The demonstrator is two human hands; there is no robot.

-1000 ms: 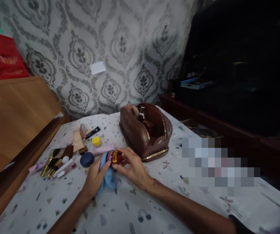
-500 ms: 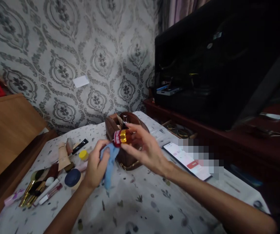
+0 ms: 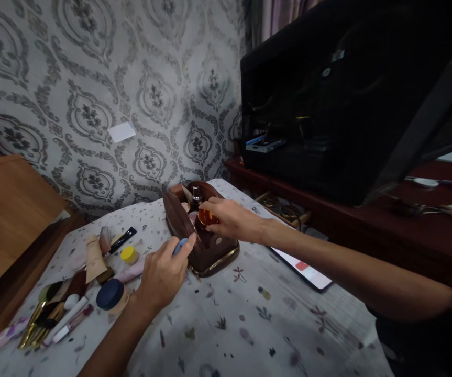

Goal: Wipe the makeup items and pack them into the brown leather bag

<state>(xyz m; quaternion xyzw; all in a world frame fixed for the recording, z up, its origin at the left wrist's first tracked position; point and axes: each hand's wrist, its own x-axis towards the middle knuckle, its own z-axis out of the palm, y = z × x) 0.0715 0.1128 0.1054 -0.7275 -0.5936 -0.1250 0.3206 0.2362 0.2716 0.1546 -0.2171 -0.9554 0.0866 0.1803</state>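
My right hand reaches into the open brown cosmetic bag, its fingers closed on a small amber bottle with a gold band. The bottle's lower part is hidden inside the bag. My left hand is closed at the bag's near left side, with a bit of blue cloth showing between thumb and fingers. Its fingertips are against the bag's edge. Inside the bag stands a bottle with a silver cap.
Left on the patterned tablecloth lie a beige tube, a yellow-lidded jar, a blue-capped jar and several makeup items. A phone lies right of the bag, partly under my right forearm. A black cabinet stands behind.
My right hand has lowered the bottle from above the bag into its opening. My left hand, with the cloth now bunched inside it, has moved away from the bottle to the bag's side.
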